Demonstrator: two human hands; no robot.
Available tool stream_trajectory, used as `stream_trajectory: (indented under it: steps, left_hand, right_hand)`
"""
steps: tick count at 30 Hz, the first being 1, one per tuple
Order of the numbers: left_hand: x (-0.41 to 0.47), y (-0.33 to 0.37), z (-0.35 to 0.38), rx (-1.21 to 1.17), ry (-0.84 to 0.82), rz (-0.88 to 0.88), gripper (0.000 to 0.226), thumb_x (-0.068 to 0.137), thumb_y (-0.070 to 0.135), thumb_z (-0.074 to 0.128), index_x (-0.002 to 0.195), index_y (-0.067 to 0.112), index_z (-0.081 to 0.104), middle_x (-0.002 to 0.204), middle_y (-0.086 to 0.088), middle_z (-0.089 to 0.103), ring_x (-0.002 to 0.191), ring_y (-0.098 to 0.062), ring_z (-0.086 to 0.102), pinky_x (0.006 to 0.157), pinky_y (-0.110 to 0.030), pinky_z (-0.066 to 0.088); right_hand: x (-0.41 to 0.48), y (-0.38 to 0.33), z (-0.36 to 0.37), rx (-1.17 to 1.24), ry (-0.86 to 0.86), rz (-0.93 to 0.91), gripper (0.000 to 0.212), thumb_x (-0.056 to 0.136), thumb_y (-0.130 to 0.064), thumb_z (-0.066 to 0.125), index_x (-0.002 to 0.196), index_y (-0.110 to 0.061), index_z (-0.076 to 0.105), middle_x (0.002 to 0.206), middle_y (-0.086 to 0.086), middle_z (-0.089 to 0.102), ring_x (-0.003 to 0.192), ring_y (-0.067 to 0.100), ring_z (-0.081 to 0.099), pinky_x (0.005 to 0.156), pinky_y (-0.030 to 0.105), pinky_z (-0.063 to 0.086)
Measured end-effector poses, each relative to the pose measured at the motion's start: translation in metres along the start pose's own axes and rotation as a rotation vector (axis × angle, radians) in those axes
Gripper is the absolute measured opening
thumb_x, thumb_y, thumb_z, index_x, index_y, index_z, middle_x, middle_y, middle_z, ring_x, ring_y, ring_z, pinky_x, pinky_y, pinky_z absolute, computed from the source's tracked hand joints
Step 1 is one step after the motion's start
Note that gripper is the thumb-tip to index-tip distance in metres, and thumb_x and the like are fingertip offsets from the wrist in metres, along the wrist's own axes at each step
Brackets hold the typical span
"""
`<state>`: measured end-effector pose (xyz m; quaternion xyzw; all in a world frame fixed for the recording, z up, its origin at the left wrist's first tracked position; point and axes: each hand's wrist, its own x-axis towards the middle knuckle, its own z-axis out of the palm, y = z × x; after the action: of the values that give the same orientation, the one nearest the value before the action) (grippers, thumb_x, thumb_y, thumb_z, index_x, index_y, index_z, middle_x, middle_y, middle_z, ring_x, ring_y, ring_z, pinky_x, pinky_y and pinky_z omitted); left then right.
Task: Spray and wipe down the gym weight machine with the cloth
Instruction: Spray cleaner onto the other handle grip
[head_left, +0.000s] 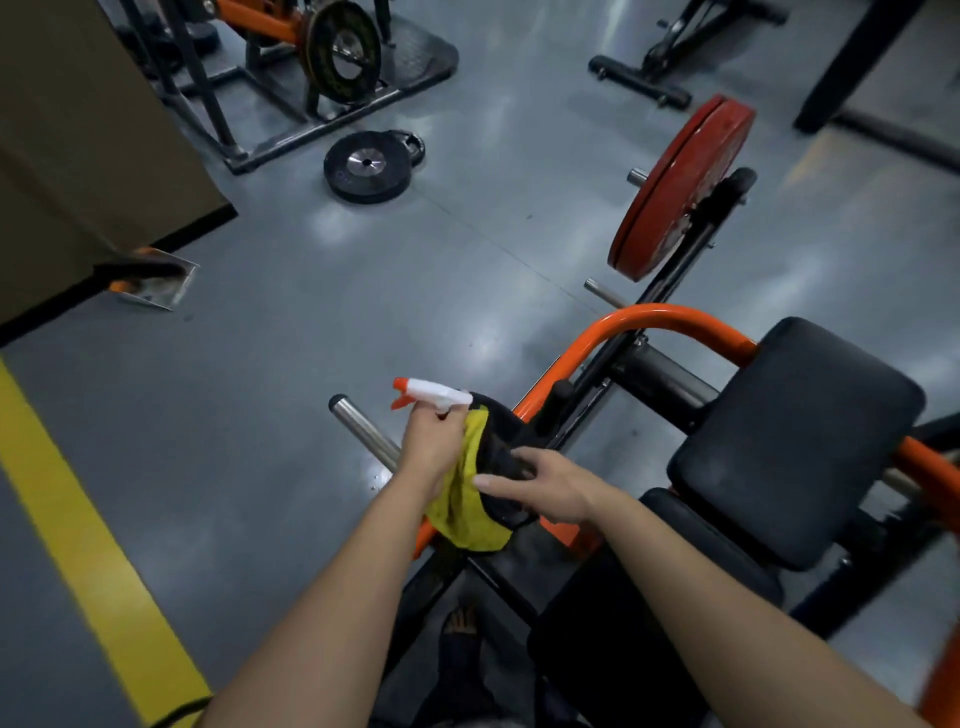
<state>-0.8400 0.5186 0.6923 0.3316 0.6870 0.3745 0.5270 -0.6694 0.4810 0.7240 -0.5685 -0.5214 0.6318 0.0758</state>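
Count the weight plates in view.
5: two red plates pressed together at right, a black plate flat on the floor, a smaller plate behind it, one plate on the far orange machine. More may be hidden there.

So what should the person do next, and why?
Probably pull the yellow cloth across the black grip with the right hand: the left hand is busy holding the spray bottle, and the cloth hangs against that grip beside the right hand.

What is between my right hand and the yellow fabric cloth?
Nothing visible. The right hand rests on dark fabric touching the yellow cloth, draped over the orange tube frame; the left hand grips the white spray bottle.
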Motion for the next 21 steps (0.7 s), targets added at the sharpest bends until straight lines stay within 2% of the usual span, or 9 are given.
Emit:
stream_trajectory:
  steps: [2,4,6,8,12,14,16,18,21]
  left_hand:
    - [0.006,0.014,0.010,-0.107,-0.029,-0.003,0.028,0.098,0.042,0.065,0.083,0.018,0.060,0.071,0.005,0.068,0.075,-0.017,0.067,0.076,-0.037,0.057]
    - [0.012,0.027,0.018,-0.231,-0.045,-0.039,0.030,0.099,0.038,0.066,0.079,0.018,0.056,0.064,0.003,0.061,0.068,-0.019,0.062,0.072,-0.041,0.056]
    - [0.016,0.036,0.023,-0.306,-0.049,-0.082,0.023,0.097,0.039,0.068,0.090,0.018,0.062,0.075,-0.003,0.068,0.078,-0.024,0.069,0.079,-0.044,0.060]
    - [0.019,0.040,0.027,-0.308,-0.056,-0.098,0.022,0.096,0.042,0.069,0.101,0.022,0.063,0.088,-0.007,0.073,0.086,-0.025,0.073,0.082,-0.045,0.062]
    - [0.027,0.038,0.031,-0.198,-0.027,-0.058,0.057,0.077,0.069,0.069,0.116,0.027,0.064,0.109,-0.006,0.075,0.099,-0.026,0.073,0.093,-0.051,0.059]
    - [0.025,0.040,0.030,-0.120,0.003,-0.015,0.042,0.088,0.063,0.065,0.108,0.027,0.063,0.105,-0.005,0.073,0.100,-0.024,0.071,0.094,-0.046,0.058]
    - [0.022,0.038,0.029,-0.061,0.023,0.006,0.025,0.098,0.050,0.061,0.097,0.025,0.060,0.097,-0.004,0.070,0.096,-0.023,0.069,0.091,-0.043,0.057]
    - [0.018,0.034,0.029,-0.083,0.035,-0.007,0.021,0.099,0.047,0.061,0.101,0.027,0.058,0.094,0.003,0.067,0.093,-0.020,0.067,0.090,-0.038,0.055]
    - [0.009,0.039,0.031,-0.118,0.031,-0.032,0.030,0.098,0.048,0.063,0.116,0.024,0.058,0.096,0.006,0.067,0.090,-0.013,0.066,0.082,-0.032,0.052]
  right_hand:
    - [0.002,-0.006,-0.002,0.070,0.108,-0.057,0.024,0.089,-0.044,0.078,0.088,-0.022,0.068,0.066,-0.019,0.067,0.061,-0.007,0.062,0.055,0.010,0.046]
    - [0.005,-0.014,-0.008,0.044,0.164,-0.072,0.034,0.092,-0.050,0.071,0.078,-0.020,0.064,0.058,-0.017,0.061,0.056,-0.001,0.058,0.053,0.014,0.044]
    - [0.006,-0.020,-0.018,-0.127,0.223,-0.065,0.047,0.097,-0.056,0.061,0.069,-0.019,0.052,0.051,-0.012,0.049,0.048,0.004,0.047,0.050,0.018,0.037]
    - [0.008,-0.018,-0.030,-0.278,0.297,-0.078,0.049,0.100,-0.057,0.054,0.071,-0.018,0.050,0.059,-0.009,0.049,0.055,0.009,0.049,0.054,0.024,0.037]
    - [0.001,-0.009,-0.046,-0.327,0.393,-0.086,0.047,0.105,-0.047,0.050,0.072,-0.013,0.049,0.064,0.000,0.048,0.059,0.016,0.046,0.054,0.027,0.032]
    - [-0.006,-0.005,-0.053,-0.261,0.465,-0.081,0.047,0.106,-0.043,0.051,0.079,-0.005,0.059,0.070,0.005,0.057,0.066,0.020,0.054,0.057,0.030,0.036]
    - [-0.013,-0.004,-0.061,-0.059,0.582,-0.073,0.047,0.105,-0.044,0.051,0.095,-0.003,0.071,0.088,0.009,0.072,0.084,0.022,0.066,0.073,0.032,0.048]
    - [-0.020,-0.002,-0.068,0.164,0.661,-0.059,0.051,0.104,-0.050,0.051,0.100,-0.004,0.073,0.099,0.011,0.076,0.096,0.023,0.070,0.089,0.040,0.053]
    - [-0.027,-0.007,-0.077,0.342,0.738,-0.058,0.070,0.097,-0.063,0.053,0.093,0.006,0.066,0.093,0.021,0.072,0.091,0.032,0.071,0.089,0.045,0.055]
